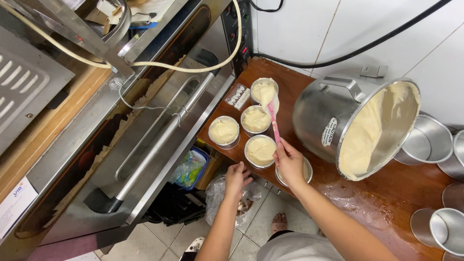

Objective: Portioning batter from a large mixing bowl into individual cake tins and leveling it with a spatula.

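While the right hand (289,163) is gripping a pink spatula (273,118), fingers clamped on its handle, blade over the batter-filled tins (256,119) near the tabletop (382,198) front edge, left hand (237,178) is resting at that edge, fingers loosely curled, holding nothing, tilted batter pot (338,121) sitting just beside

White label (329,132) on tilted steel bowl (338,116).

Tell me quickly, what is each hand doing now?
Left hand: open, fingers on the table edge.
Right hand: closed on the pink spatula.
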